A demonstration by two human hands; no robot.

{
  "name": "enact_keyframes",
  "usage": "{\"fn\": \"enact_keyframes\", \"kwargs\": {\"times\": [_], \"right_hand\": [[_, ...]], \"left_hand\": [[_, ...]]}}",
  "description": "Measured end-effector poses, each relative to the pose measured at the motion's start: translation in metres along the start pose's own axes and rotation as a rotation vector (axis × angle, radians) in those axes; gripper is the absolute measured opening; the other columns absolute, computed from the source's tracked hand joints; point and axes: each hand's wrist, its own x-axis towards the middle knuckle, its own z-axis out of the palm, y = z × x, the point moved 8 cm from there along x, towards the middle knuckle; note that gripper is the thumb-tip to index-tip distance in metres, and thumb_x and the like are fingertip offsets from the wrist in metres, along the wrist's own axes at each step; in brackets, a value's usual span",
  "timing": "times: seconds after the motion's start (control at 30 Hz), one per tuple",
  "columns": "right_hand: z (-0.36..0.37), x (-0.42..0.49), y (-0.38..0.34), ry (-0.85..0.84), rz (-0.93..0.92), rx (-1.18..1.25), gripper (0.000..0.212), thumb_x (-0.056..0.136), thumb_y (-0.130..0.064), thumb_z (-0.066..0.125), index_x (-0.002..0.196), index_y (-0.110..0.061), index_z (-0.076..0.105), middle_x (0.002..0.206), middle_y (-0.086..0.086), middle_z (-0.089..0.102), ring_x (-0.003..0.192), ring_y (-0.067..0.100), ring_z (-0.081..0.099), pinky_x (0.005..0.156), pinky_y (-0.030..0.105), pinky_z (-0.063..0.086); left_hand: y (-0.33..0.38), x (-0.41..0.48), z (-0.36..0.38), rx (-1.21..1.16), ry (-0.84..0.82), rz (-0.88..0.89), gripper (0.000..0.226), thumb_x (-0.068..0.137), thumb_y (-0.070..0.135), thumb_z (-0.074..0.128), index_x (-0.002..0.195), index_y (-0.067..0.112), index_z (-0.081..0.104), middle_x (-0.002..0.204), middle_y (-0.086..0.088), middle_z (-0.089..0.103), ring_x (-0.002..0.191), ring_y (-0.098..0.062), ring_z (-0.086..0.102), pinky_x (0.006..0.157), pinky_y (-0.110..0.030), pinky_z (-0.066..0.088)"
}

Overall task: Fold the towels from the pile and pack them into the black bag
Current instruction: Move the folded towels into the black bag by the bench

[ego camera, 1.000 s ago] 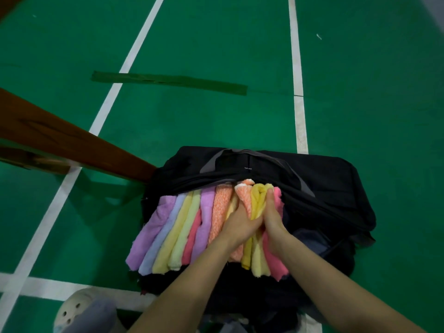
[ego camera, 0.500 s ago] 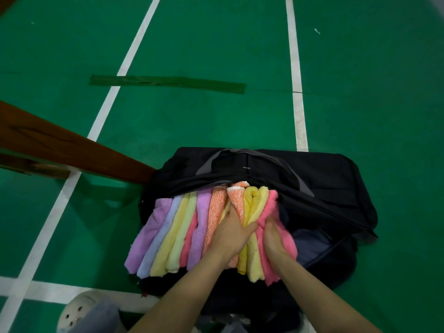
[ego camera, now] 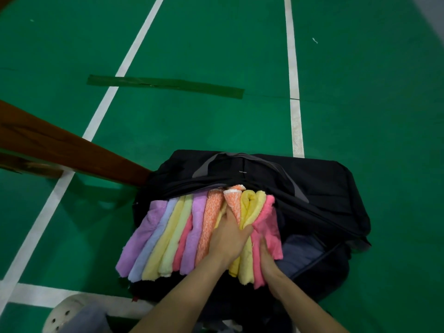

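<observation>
The black bag [ego camera: 324,188] lies open on the green floor [ego camera: 216,44], and a row of folded towels [ego camera: 182,234] is packed side by side in its opening. The left hand [ego camera: 228,239] is pressed flat, fingers spread, on the orange towel [ego camera: 234,205] and yellow towel [ego camera: 248,205]. The right hand [ego camera: 266,258] is laid open against the pink towel [ego camera: 266,224]; nothing is seen gripped. A wooden beam [ego camera: 60,150] touches the bag's left side.

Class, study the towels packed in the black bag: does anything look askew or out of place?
One orange-and-white towel pokes up above the row near the black bag opening, beside the left hand. The other towels lie in even, parallel folds.
</observation>
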Motion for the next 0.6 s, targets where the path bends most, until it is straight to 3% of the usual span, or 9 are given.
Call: {"fn": "enact_keyframes", "kwargs": {"times": [0.13, 0.23, 0.33, 0.4, 0.5, 0.6], "right_hand": [[-0.009, 0.0, -0.009, -0.016, 0.027, -0.04, 0.05, 0.102, -0.039, 0.029, 0.142, -0.01, 0.036, 0.144, 0.007, 0.041, 0.134, 0.024, 0.038, 0.108, 0.032, 0.031], [-0.012, -0.013, -0.033, 0.113, -0.137, -0.118, 0.052, 0.101, -0.044, 0.021, 0.146, -0.019, 0.031, 0.147, 0.005, 0.038, 0.135, 0.022, 0.036, 0.114, 0.036, 0.026], [-0.008, -0.029, -0.064, 0.078, -0.303, 0.128, 0.039, 0.099, -0.048, 0.027, 0.135, -0.036, 0.037, 0.136, -0.008, 0.048, 0.126, 0.011, 0.044, 0.113, 0.034, 0.029], [-0.006, -0.032, -0.073, 0.012, -0.307, 0.162, 0.035, 0.096, -0.052, 0.032, 0.128, -0.04, 0.04, 0.127, -0.012, 0.052, 0.12, 0.006, 0.048, 0.11, 0.031, 0.033], [-0.022, -0.025, -0.067, 0.008, -0.267, 0.028, 0.065, 0.084, -0.076, 0.025, 0.139, -0.042, 0.037, 0.141, -0.011, 0.043, 0.129, 0.009, 0.041, 0.114, 0.036, 0.028], [-0.045, -0.038, -0.075, 0.058, -0.207, 0.025, 0.073, 0.086, -0.072, 0.018, 0.134, -0.026, 0.049, 0.138, 0.006, 0.05, 0.126, 0.023, 0.047, 0.111, 0.042, 0.033]], "left_hand": [[0.003, -0.002, -0.001, 0.005, 0.037, -0.043, 0.086, 0.087, 0.035, 0.058, 0.15, 0.021, 0.001, 0.14, -0.006, 0.046, 0.121, -0.027, 0.05, 0.1, -0.034, 0.04], [0.006, -0.007, -0.004, 0.038, 0.058, -0.072, 0.093, 0.085, 0.038, 0.061, 0.15, 0.019, -0.003, 0.142, -0.006, 0.043, 0.123, -0.027, 0.05, 0.099, -0.034, 0.041], [0.01, -0.015, -0.006, 0.074, 0.079, -0.079, 0.096, 0.085, 0.045, 0.059, 0.15, 0.019, -0.007, 0.145, -0.006, 0.038, 0.124, -0.026, 0.047, 0.096, -0.033, 0.041], [0.011, -0.019, -0.006, 0.107, 0.082, -0.08, 0.095, 0.086, 0.045, 0.057, 0.149, 0.018, -0.008, 0.144, -0.01, 0.038, 0.124, -0.027, 0.047, 0.094, -0.034, 0.042], [0.013, -0.027, -0.006, 0.151, 0.05, -0.061, 0.089, 0.089, 0.037, 0.055, 0.149, 0.017, -0.007, 0.145, -0.012, 0.035, 0.127, -0.027, 0.044, 0.101, -0.036, 0.039], [0.017, -0.037, -0.015, 0.154, 0.052, -0.036, 0.08, 0.09, 0.031, 0.052, 0.15, 0.018, 0.0, 0.146, -0.009, 0.035, 0.128, -0.025, 0.042, 0.105, -0.037, 0.036]]}}
